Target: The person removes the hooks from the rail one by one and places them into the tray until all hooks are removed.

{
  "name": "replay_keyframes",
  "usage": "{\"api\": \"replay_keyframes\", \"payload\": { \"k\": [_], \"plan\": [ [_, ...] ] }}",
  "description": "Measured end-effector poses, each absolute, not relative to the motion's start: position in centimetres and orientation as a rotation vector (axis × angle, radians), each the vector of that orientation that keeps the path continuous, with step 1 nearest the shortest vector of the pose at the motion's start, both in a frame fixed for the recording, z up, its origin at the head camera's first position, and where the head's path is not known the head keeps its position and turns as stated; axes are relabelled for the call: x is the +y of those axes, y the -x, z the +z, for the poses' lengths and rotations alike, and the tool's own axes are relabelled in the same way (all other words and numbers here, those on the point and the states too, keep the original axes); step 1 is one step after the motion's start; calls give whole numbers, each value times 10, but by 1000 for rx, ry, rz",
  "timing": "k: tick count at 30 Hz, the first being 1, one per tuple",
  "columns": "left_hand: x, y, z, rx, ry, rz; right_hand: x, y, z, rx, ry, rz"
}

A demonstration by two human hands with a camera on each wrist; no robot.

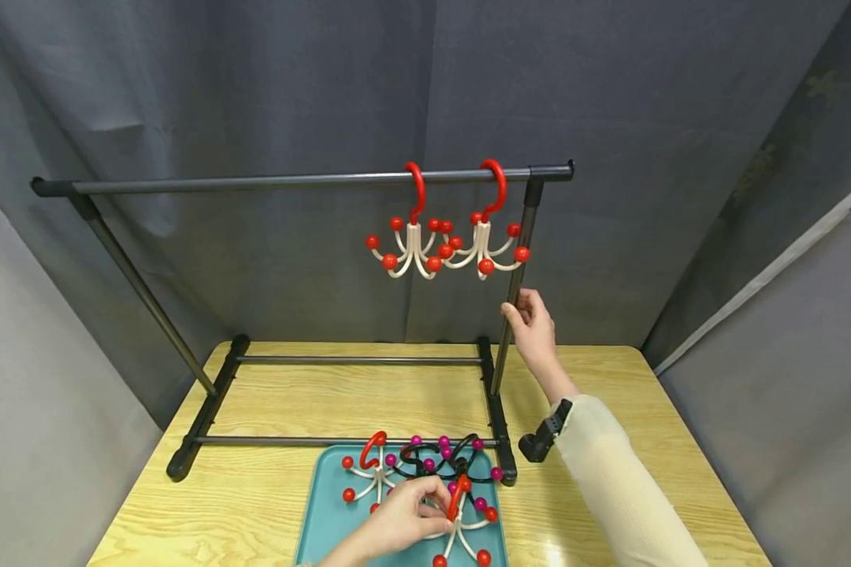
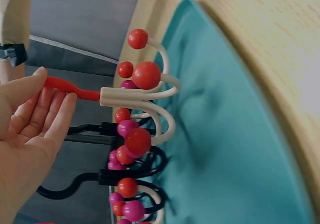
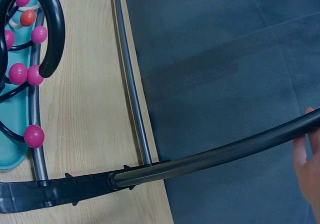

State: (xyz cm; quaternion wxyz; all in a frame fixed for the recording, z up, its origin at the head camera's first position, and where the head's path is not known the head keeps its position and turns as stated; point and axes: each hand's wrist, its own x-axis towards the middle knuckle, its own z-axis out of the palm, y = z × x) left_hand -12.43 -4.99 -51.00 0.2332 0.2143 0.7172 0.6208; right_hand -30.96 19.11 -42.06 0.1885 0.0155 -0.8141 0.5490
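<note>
Tabletop under both hands: pale wood-look surface, visible grain, smooth with slight sheen. Tray beneath the left hand: teal plastic, smooth, soft satin gloss. Hook hanger pinched in the left hand: cream plastic arms, glossy red ball tips, red plastic hook, all smooth. Hangers just beyond it, black hangers: glossy black plastic, glossy magenta balls. Rack upright gripped by the right hand: dark metal tube, smooth, low sheen; rack foot below is matt black plastic. Backdrop behind: grey cloth, matt, creased. Sleeve on the right arm: cream knit fabric, matt.
</note>
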Motion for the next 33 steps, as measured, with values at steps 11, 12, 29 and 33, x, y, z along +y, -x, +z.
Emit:
{"api": "replay_keyframes", "payload": {
  "k": [11,12,29,33],
  "plan": [
    [-56,125,-523,2028,-711,1650,188,310,-418,-2249,-38,1628],
    [-58,126,-522,2039,-731,1640,188,310,-418,-2245,-42,1639],
    [-71,171,-420,2598,-873,1304,188,308,-421,-2263,-59,1536],
    [-75,184,-403,2715,-923,1303,189,309,-421,-2257,-52,1530]
  ]
}}
